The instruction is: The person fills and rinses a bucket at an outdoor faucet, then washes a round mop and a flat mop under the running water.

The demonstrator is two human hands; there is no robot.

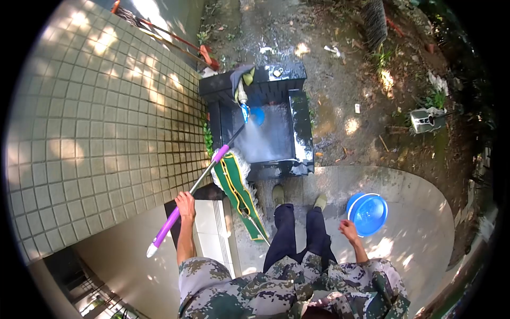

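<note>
My left hand (186,206) is closed around a pole (202,178) with a purple grip and purple collar. The pole slants up and right, its dark far end reaching into the black basin (302,127) below the blue tap nozzle (245,110). Water sprays (255,143) there, and a blue round thing (257,115) shows blurred in the basin; whether it joins the pole is unclear. Loosely curled, my right hand (349,232) appears empty beside the blue bucket (367,215). A flat mop head (236,186), green-backed with white fringe, leans below the basin's left corner.
A tiled wall (106,122) rises on the left. Cloths (241,80) hang over the tap. Long-handled tools (175,40) lean at upper left. Muddy ground (334,95) with litter and a broken light-coloured box (427,120) lies right, beyond the curved paving (419,196).
</note>
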